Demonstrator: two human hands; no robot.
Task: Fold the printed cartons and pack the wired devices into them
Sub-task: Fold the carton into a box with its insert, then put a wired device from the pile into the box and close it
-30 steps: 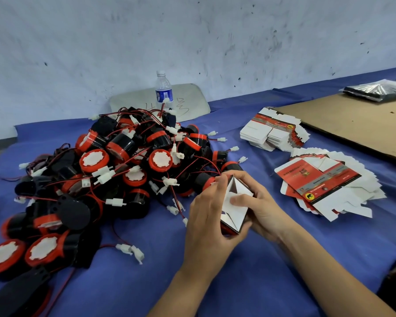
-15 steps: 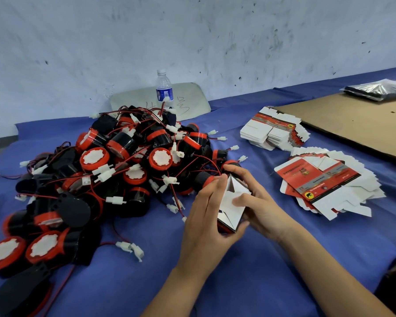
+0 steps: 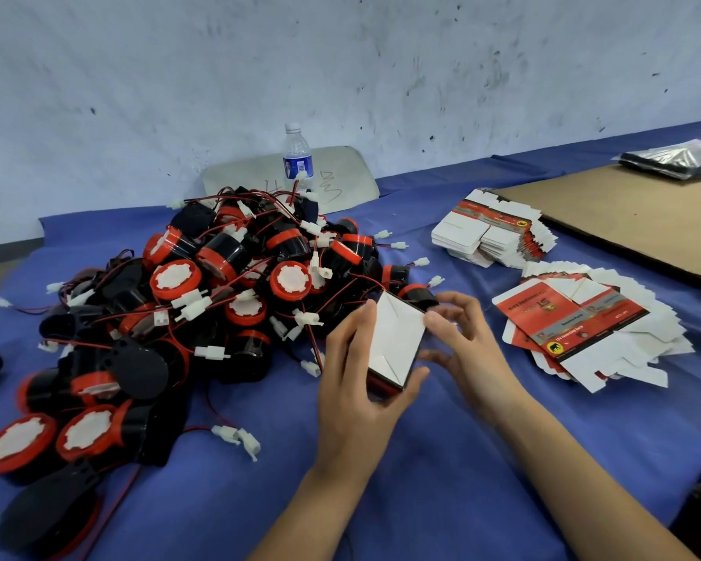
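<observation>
A folded carton is gripped along its left edge and lower corner by the left hand, just beside the heaped black-and-red wired devices. Its right edge is touched by the right hand; whether it is pinched cannot be told. Bare table is seen nearer.

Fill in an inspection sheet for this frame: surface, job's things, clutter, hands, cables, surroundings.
Surface: blue cloth covers the table.
Job's things: folded carton in the hands, white flaps up; pile of black-and-red wired devices to its left; flat cartons on the right in a fanned stack and, farther back, a second stack.
Clutter: water bottle behind the pile; cardboard sheet and plastic-wrapped bundle far right.
Hands: left hand grips the carton from below; right hand fingers pinch its right edge.
Cables: red and black wires with white connectors tangle through the pile; some lie on the cloth.
Surroundings: scuffed wall; grey board leaning against it.
</observation>
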